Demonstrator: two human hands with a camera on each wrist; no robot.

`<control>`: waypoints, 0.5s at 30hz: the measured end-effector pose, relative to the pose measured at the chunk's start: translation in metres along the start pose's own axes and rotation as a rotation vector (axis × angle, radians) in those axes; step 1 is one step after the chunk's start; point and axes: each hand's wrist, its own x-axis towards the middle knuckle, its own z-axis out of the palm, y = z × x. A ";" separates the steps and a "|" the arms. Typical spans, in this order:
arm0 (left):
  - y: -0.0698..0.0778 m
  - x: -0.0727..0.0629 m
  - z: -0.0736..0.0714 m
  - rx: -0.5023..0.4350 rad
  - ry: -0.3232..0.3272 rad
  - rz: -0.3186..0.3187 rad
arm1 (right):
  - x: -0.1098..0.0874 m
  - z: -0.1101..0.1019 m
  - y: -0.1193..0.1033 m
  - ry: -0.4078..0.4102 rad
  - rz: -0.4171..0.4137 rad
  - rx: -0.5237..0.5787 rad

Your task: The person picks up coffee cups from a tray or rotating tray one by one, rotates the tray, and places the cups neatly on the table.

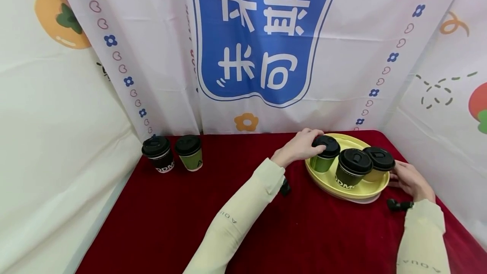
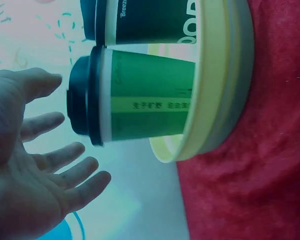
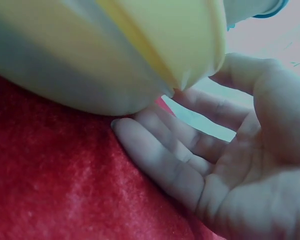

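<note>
A round yellow tray [image 1: 373,190] with a raised rim carries three lidded paper coffee cups: a green cup [image 1: 321,165], a dark cup [image 1: 348,177] and a yellowish cup [image 1: 374,175]. All three have black lids and stand upright. My left hand [image 1: 303,143] is at the green cup's lid; in the left wrist view its fingers [image 2: 65,157] are spread and apart from that lid. At the tray's right side, my right hand [image 1: 411,179] holds the edge. The right wrist view shows its thumb by the rim and the other fingers [image 3: 155,155] reaching under.
Another dark cup [image 1: 157,155] and another green cup [image 1: 189,153] stand at the back left of the red cloth [image 1: 160,223]. A printed white curtain [image 1: 163,75] hangs behind the table, with white walls on both sides. Under the yellow tray shows a paler layer [image 1: 367,201].
</note>
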 end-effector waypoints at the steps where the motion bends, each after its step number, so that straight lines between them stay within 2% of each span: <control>1: 0.004 0.001 -0.001 0.026 -0.017 0.001 | 0.000 0.000 0.000 0.002 0.003 0.001; 10: 0.029 0.011 0.003 0.231 -0.148 -0.077 | 0.001 0.003 -0.003 -0.004 0.025 0.025; 15: 0.035 0.015 0.006 0.287 -0.176 -0.116 | 0.000 0.004 -0.004 0.005 0.034 0.036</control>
